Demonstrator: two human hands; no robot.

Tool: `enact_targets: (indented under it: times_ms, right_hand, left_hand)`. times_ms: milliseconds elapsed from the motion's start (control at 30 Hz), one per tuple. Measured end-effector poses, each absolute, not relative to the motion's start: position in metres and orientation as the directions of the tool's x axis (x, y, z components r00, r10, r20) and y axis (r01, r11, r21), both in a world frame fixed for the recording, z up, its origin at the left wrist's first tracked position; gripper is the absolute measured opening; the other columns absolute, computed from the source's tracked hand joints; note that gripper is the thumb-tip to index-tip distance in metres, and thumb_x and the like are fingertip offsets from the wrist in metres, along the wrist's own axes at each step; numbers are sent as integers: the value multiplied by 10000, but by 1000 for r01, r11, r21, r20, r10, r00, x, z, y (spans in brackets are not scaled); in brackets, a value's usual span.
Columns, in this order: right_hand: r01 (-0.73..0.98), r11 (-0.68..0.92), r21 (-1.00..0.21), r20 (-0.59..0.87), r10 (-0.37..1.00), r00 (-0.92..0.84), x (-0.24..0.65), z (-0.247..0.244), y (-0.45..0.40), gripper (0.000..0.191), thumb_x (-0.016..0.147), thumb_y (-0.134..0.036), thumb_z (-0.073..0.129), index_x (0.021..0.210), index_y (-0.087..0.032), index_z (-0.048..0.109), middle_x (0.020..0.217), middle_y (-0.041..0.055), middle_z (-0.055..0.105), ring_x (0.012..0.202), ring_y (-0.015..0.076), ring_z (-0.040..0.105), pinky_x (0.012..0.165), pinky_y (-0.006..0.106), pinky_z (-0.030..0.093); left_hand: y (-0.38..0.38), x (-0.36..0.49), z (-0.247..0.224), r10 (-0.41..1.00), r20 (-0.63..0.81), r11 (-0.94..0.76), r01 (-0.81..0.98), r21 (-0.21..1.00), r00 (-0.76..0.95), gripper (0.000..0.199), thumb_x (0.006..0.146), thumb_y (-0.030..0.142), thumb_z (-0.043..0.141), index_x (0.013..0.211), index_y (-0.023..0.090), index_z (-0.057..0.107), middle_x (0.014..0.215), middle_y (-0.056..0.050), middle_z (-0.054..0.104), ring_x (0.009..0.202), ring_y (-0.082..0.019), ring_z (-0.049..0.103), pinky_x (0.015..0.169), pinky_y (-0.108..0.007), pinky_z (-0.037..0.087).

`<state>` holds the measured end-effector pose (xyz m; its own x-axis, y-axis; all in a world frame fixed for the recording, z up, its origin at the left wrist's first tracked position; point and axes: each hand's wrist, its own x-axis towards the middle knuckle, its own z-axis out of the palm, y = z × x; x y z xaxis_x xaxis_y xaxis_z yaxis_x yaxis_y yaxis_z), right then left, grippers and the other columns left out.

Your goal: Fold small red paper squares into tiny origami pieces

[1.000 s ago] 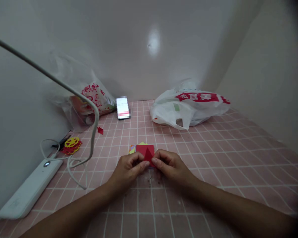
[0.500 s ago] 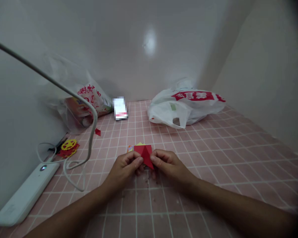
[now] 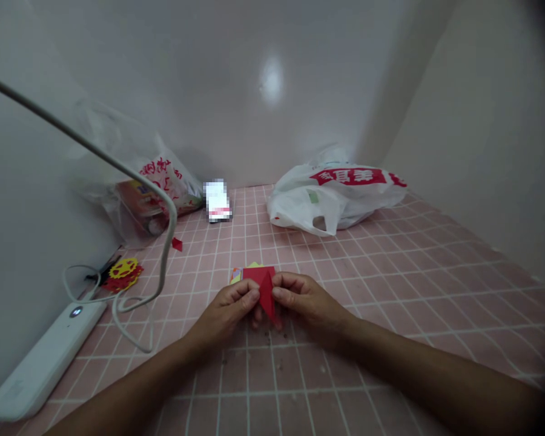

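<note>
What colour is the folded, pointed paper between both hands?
The folded, pointed paper is red, clearest in head view.

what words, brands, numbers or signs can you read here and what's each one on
"宜" and "美", probably: white characters on the red band of the white bag; the band's other characters are too creased to read.
Red characters on the clear bag: too creased and blurred.
Phone: pixelated, unreadable.
Round display on the long white device: too small to read.

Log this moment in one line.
left hand: pinches folded red paper | right hand: pinches same piece | just beyond: coloured sheets | farther back: phone, white plastic bag
</note>
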<state>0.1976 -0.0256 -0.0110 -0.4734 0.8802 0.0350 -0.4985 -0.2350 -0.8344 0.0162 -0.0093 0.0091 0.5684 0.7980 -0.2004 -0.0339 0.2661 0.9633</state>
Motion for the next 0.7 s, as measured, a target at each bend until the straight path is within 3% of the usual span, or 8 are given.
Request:
enact_targets:
  times_ms: [300, 700]
  right_hand:
    - [-493, -269, -827, 30, 856, -516, 198, -7, -26, 232, 886, -359, 658, 826, -143, 598, 728, 54, 713, 579, 114, 627, 527, 206, 456]
    - [-486, -291, -824, 24, 839, -543, 199, -5, -26, 271, 855, -406, 679, 851, -149, 594, 724, 44, 696, 598, 123, 625, 534, 219, 462]
  left_hand:
    - [-10, 16, 1, 743, -193, 388, -179, 904, 641, 258, 925, 374, 588, 776, 168, 544, 604, 23, 570, 572, -109, 529, 617, -241, 375]
    - [-11, 17, 4, 750, -175, 335, -138, 932, 637, 298, 913, 405, 597, 742, 168, 537, 626, 16, 561, 601, -129, 550, 641, -263, 397]
